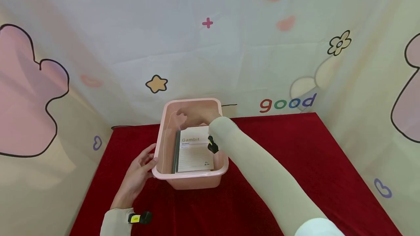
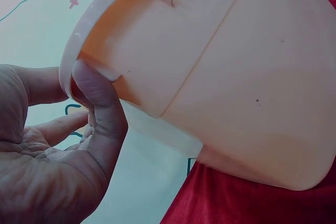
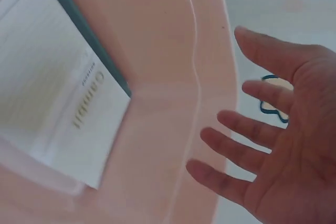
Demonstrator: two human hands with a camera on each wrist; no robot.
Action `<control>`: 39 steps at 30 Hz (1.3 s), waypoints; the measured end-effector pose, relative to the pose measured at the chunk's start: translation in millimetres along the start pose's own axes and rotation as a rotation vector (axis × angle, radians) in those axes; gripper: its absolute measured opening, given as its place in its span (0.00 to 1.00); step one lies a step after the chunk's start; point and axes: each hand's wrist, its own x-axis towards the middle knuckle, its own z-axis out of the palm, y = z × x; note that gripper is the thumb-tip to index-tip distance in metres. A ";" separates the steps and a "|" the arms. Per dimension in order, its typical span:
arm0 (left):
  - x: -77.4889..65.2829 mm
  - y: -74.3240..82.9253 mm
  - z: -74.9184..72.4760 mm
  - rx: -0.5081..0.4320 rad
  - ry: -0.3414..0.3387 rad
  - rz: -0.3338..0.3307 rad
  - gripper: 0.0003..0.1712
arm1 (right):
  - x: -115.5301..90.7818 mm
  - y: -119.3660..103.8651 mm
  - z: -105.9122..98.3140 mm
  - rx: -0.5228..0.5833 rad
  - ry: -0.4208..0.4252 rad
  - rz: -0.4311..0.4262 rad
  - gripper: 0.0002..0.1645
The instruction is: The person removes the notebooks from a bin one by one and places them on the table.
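A pink plastic basin (image 1: 190, 175) stands on the red cloth. Inside it lies a pale notebook (image 1: 193, 154) marked "Gambit", with a dark strip (image 3: 86, 30) along one long edge; whether that is its spine or another book cannot be told. My left hand (image 1: 139, 170) grips the basin's rim at the near left corner, thumb and fingers around the lip in the left wrist view. Over the far part of the basin reaches my right hand (image 1: 193, 115). In the right wrist view its fingers (image 3: 236, 150) are spread and hold nothing. My right forearm hides part of the basin's right side.
Red cloth (image 1: 282, 148) covers the table around the basin. Behind it hangs a pale printed curtain (image 1: 229, 65) with hearts, a star and the word "good", with more curtain at both sides. A thin dark cord (image 1: 121, 126) lies along the back left edge.
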 end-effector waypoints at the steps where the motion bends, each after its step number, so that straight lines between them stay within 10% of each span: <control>1: -0.1 0.0 -0.2 0.000 -0.001 0.002 0.33 | 3.2 0.5 2.7 0.021 0.000 0.002 0.39; 39: 1.0 -1.2 3.2 0.009 0.005 -0.005 0.33 | 61.8 29.6 80.0 0.037 0.036 0.261 0.54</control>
